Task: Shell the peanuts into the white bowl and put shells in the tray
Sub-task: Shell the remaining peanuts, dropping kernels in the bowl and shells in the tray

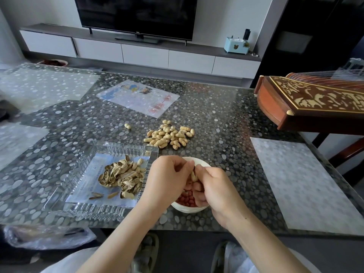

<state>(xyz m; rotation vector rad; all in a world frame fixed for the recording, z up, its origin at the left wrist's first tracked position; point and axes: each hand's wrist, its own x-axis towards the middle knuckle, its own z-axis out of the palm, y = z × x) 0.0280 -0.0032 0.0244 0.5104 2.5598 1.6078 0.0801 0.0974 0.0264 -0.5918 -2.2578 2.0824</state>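
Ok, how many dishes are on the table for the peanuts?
2. The glass tray holding shells sits front left; the white bowl stands right beside it, partly covered by the left hand and right hand, which pinch a peanut.

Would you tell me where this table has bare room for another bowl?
Bare tabletop lies between the pile and the right mat, and between the tray and the picture sheet (one stray nut there). Crowded near edge: tray, bowl, left hand and right hand gripping a peanut.
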